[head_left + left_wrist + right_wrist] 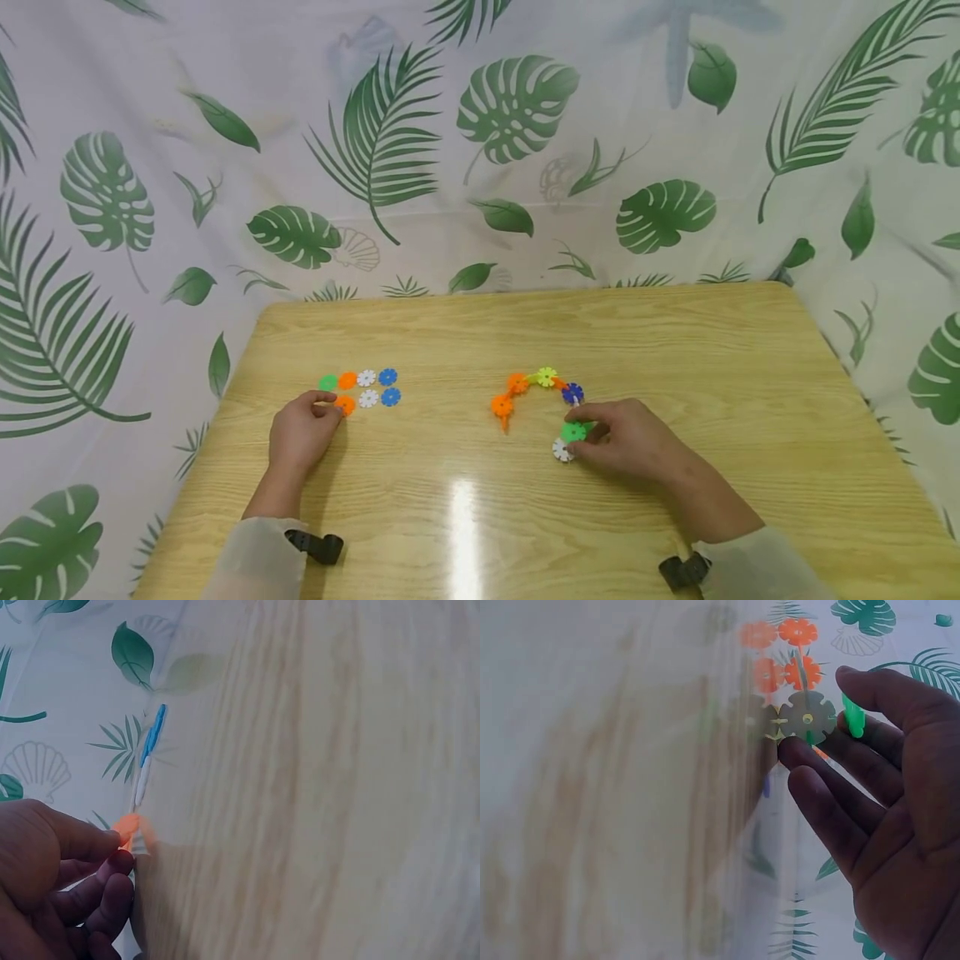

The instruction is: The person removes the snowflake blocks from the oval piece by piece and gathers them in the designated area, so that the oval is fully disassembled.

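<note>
My left hand (303, 433) pinches an orange notched plastic disc (126, 829) between thumb and forefinger at the left of the table. Beside it lie a loose green disc (328, 382), another orange disc (347, 381), white discs (368, 398) and blue discs (391, 397). On the right, my right hand (637, 437) holds a green disc (573, 432) at the end of a curved chain of interlocked discs. A white disc (562, 451) sits against that green one. Up the chain come a dark blue disc (572, 392), a yellow disc (547, 377) and orange discs (517, 383).
The wooden table (450, 333) ends at the back against a white leaf-print cloth (420, 267). Each wrist wears a black camera mount, such as the left one (318, 547). Light glares off the table front between the arms.
</note>
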